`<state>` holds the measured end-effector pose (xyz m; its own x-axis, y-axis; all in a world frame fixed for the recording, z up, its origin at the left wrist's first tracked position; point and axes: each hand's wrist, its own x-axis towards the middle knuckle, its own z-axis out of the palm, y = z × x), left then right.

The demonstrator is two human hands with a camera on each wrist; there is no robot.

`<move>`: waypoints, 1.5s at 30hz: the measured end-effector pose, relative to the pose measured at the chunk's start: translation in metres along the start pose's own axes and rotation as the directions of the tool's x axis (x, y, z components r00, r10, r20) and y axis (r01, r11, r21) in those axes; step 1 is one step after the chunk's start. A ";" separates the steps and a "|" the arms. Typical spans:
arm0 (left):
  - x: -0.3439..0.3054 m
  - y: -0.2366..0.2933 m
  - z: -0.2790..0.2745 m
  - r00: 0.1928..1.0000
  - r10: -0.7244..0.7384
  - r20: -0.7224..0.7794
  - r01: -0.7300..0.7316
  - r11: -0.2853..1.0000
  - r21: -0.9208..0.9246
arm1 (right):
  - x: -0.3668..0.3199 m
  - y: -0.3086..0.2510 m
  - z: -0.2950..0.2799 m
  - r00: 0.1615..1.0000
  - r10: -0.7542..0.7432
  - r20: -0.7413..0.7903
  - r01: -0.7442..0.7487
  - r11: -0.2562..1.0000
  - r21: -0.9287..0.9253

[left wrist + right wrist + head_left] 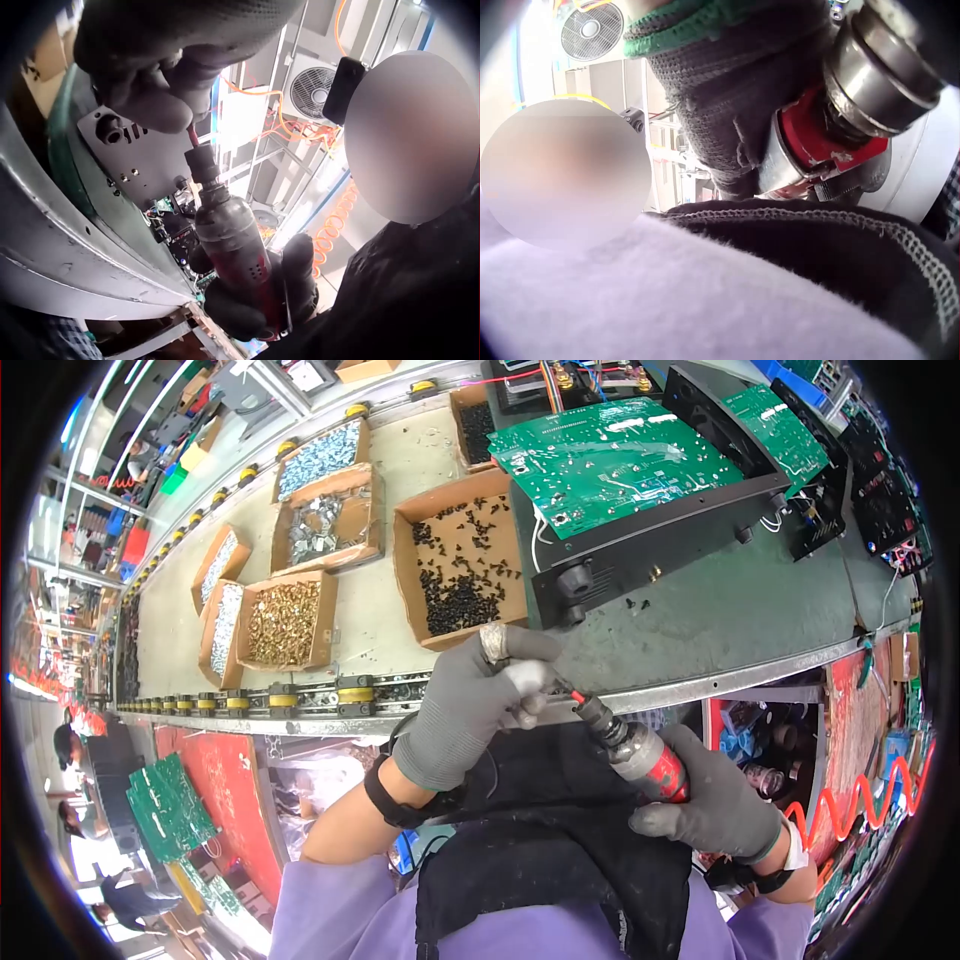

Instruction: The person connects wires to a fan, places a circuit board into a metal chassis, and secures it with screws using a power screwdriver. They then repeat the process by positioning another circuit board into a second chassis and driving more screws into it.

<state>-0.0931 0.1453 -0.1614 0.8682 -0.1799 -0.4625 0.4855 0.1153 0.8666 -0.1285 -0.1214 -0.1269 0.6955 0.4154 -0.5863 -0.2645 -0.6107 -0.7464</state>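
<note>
A red and silver power screwdriver (646, 760) lies in the gloved right hand (722, 800), its tip pointing up and left toward the other hand. The gloved left hand (474, 705) has its fingers curled round the screwdriver's bit at the front end; whether a screw is at the tip is hidden by those fingers. In the left wrist view the left hand (169, 60) pinches the thin red bit (193, 136) above the dark collar, and the right hand (236, 307) grips the tool body (231, 236). The right wrist view shows the red tool housing (810, 135) against the glove (720, 97).
Cardboard boxes of black screws (405, 582), brass-coloured screws (328, 622) and silver parts stand on the bench. A green circuit board (620, 460) lies on a black chassis (660, 540) beyond the hands. The metal bench edge (700, 688) runs behind the tool. A red coiled hose (868, 812) hangs at right.
</note>
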 end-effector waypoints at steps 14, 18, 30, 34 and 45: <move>-0.009 -0.006 0.028 0.990 0.038 -0.139 -0.058 0.988 -0.144 | -0.001 0.003 0.005 0.992 -0.114 -0.047 0.111 0.993 -0.050; -0.009 -0.008 0.037 0.963 0.099 -0.252 -0.127 0.987 -0.097 | -0.002 0.005 0.004 0.993 -0.105 -0.056 0.103 0.994 -0.044; -0.022 0.087 0.023 0.990 0.066 0.123 -0.117 0.874 0.471 | -0.019 0.038 -0.037 0.984 -0.172 0.047 0.135 0.891 0.433; 0.054 0.165 0.054 0.842 0.426 0.331 -0.514 0.447 0.732 | -0.031 0.050 -0.065 0.984 -0.135 -0.113 0.176 0.740 0.649; 0.284 0.197 0.111 0.968 -0.249 -0.011 0.187 0.694 0.695 | -0.028 0.087 -0.104 0.913 -0.011 -0.407 0.256 0.794 0.552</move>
<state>0.2374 0.0082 -0.1010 0.7208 -0.1920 -0.6660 0.4280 -0.6325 0.6456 -0.1015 -0.2559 -0.1424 0.9101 0.1120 -0.3991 -0.4010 -0.0062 -0.9161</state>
